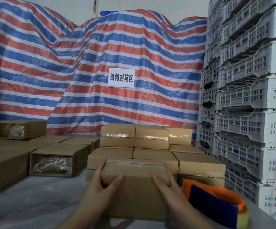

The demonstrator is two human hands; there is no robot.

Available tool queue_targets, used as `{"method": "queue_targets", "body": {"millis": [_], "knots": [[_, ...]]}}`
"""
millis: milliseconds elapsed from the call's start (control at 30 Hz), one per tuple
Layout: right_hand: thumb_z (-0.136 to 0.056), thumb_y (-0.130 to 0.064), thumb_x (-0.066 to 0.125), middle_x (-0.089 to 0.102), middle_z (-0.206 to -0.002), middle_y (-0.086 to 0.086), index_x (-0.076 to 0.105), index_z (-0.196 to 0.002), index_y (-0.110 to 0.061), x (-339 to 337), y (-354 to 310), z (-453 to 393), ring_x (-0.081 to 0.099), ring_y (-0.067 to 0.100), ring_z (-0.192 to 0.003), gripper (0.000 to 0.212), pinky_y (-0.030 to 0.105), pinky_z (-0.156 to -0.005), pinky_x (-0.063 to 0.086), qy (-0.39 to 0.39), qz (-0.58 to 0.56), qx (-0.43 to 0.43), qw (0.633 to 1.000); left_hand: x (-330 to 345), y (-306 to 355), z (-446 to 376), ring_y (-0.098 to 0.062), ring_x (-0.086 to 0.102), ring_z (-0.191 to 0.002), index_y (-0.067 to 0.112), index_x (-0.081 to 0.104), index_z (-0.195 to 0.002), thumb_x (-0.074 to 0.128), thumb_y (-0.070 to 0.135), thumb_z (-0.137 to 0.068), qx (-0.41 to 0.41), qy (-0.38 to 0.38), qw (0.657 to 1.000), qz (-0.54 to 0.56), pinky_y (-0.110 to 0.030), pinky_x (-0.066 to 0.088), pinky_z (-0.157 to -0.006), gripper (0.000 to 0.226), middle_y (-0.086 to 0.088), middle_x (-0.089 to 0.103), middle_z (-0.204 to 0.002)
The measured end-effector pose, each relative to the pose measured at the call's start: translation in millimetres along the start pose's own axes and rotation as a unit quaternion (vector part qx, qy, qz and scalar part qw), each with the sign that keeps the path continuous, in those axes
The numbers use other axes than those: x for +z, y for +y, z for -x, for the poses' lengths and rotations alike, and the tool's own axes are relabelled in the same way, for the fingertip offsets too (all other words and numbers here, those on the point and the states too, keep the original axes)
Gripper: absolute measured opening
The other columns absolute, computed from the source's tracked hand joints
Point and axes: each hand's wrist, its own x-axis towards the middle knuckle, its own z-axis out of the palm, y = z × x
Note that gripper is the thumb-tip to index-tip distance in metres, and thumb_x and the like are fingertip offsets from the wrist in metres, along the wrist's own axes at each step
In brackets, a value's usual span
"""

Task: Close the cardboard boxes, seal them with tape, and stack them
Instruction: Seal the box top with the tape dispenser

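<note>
I hold a closed brown cardboard box (137, 192) in front of me, its far top edge covered with clear tape. My left hand (101, 184) grips its left side, thumb on top. My right hand (165, 182) grips its right side. Just beyond it stands a stack of sealed boxes (150, 138), two layers high at the back and one layer at the front. An orange and blue tape dispenser (216, 204) lies at the lower right, next to the held box.
Unsealed boxes (54, 160) with plastic-wrapped contents showing lie on the left. Grey plastic crates (249, 96) are stacked tall on the right. A striped tarp (84, 63) with a white sign (121, 78) hangs behind. The surface below is grey.
</note>
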Motion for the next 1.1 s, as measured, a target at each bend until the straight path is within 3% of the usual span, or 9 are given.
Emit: {"method": "queue_targets", "body": {"millis": [133,300,433,633,700,800,900,1000,1100], "knots": [[-0.053,-0.065,0.075,0.046,-0.13,-0.012,0.005,-0.154,-0.052,-5,3,6,0.046,0.014,-0.121,0.123,0.042,-0.11,0.039,-0.046,0.055,-0.027,0.997,-5,-6,1,-0.016,0.051,-0.123,0.043,0.031,-0.149,0.073,0.056,-0.06,-0.006,-0.031,0.999,0.039,-0.047,0.04,-0.11,0.099,0.01,0.05,-0.137],[-0.071,-0.062,0.059,0.049,-0.12,-0.022,0.01,-0.156,-0.043,-4,6,6,0.049,-0.006,-0.102,0.1,0.012,-0.078,0.042,-0.033,0.096,-0.073,0.992,0,-7,0,-0.018,0.055,-0.117,0.035,0.045,-0.142,0.068,0.055,-0.063,0.007,0.005,0.998,0.058,-0.047,0.044,-0.105,0.085,0.003,0.059,-0.13],[-0.067,-0.068,0.056,0.06,-0.114,-0.016,0.037,-0.143,-0.038,-5,-10,5,0.056,-0.004,-0.097,0.084,0.012,-0.065,0.043,0.038,0.065,-0.098,0.992,11,22,-10,-0.006,0.056,-0.099,0.033,0.055,-0.131,0.057,0.065,-0.064,0.06,0.052,0.997,0.007,-0.03,0.045,-0.076,0.075,0.016,0.061,-0.111],[-0.063,-0.077,0.052,0.07,-0.091,-0.021,0.062,-0.102,-0.037,-40,-64,-12,0.064,-0.008,-0.08,0.057,0.011,-0.063,0.046,0.175,0.043,-0.212,0.96,50,73,-43,0.004,0.05,-0.091,0.04,0.048,-0.124,0.06,0.055,-0.085,0.149,0.059,0.987,0.001,-0.018,0.038,-0.063,0.043,0.029,0.049,-0.104],[-0.073,-0.075,0.055,0.07,-0.091,-0.025,0.063,-0.105,-0.034,-64,-82,-24,0.064,-0.008,-0.085,0.054,0.014,-0.074,0.049,0.205,0.043,-0.222,0.952,68,89,-60,0.004,0.049,-0.09,0.044,0.043,-0.122,0.061,0.048,-0.09,0.152,0.035,0.987,0.024,-0.018,0.039,-0.061,0.036,0.033,0.044,-0.101],[-0.086,-0.067,0.059,0.07,-0.117,-0.006,0.059,-0.129,-0.025,-103,-103,-45,0.066,0.015,-0.106,0.06,0.039,-0.099,0.052,0.222,0.013,-0.193,0.956,96,107,-87,0.006,0.054,-0.09,0.048,0.045,-0.118,0.06,0.044,-0.094,0.164,-0.019,0.985,0.047,-0.014,0.043,-0.061,0.029,0.034,0.049,-0.1],[-0.087,-0.063,0.061,0.069,-0.12,0.001,0.057,-0.131,-0.02,-138,-121,-63,0.068,0.02,-0.103,0.062,0.04,-0.092,0.056,0.221,-0.008,-0.178,0.959,131,120,-114,0.004,0.055,-0.095,0.042,0.049,-0.126,0.058,0.042,-0.096,0.177,-0.037,0.983,0.039,-0.019,0.046,-0.071,0.032,0.031,0.052,-0.102],[-0.087,-0.066,0.061,0.066,-0.121,0.007,0.052,-0.133,-0.014,-169,-132,-85,0.066,0.029,-0.104,0.07,0.052,-0.092,0.056,0.232,-0.002,-0.128,0.964,169,128,-143,0.003,0.054,-0.088,0.038,0.05,-0.12,0.055,0.043,-0.097,0.169,-0.043,0.985,0.002,-0.017,0.041,-0.063,0.024,0.027,0.052,-0.097],[-0.089,-0.064,0.059,0.064,-0.105,0.003,0.05,-0.122,-0.014,-198,-133,-114,0.066,0.025,-0.091,0.061,0.039,-0.068,0.056,0.242,0.004,-0.096,0.966,203,127,-172,-0.001,0.057,-0.088,0.032,0.056,-0.123,0.051,0.044,-0.099,0.174,-0.058,0.983,-0.024,-0.017,0.042,-0.063,0.027,0.021,0.06,-0.101]]}}
